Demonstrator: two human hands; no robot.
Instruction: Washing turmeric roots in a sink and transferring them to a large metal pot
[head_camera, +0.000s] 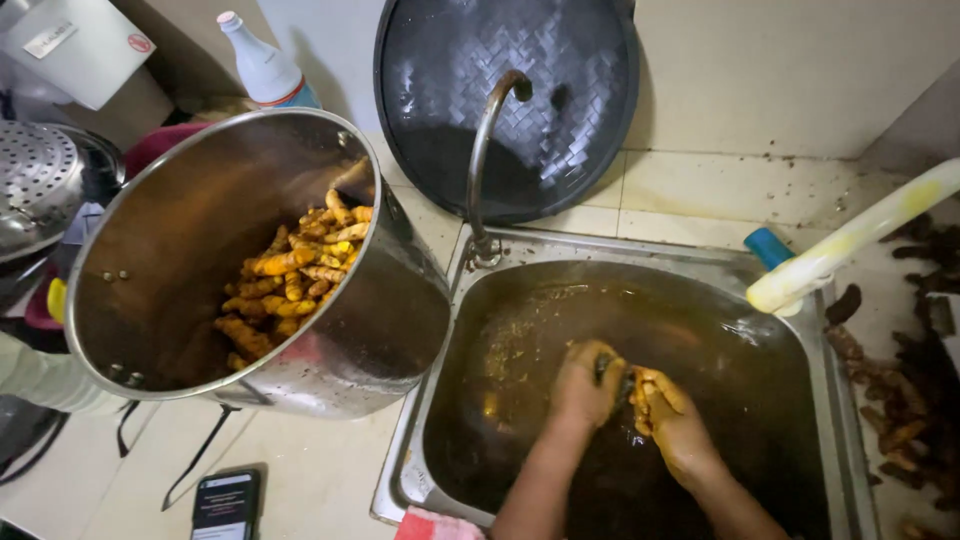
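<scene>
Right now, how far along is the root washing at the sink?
Done: a heap of yellow-orange roots lies in the tilted steel pot beside the sink. In hand: the left hand and right hand rub a piece together in murky brown water. Left: dark, dirty roots lie piled on the counter to the right, apparently unwashed.

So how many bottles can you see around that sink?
2, as far as shows. A white bottle stands at the back, behind the big steel pot. A second bottle, white-yellow and blurred, juts in from the right above the sink. Others may be hidden.
</scene>
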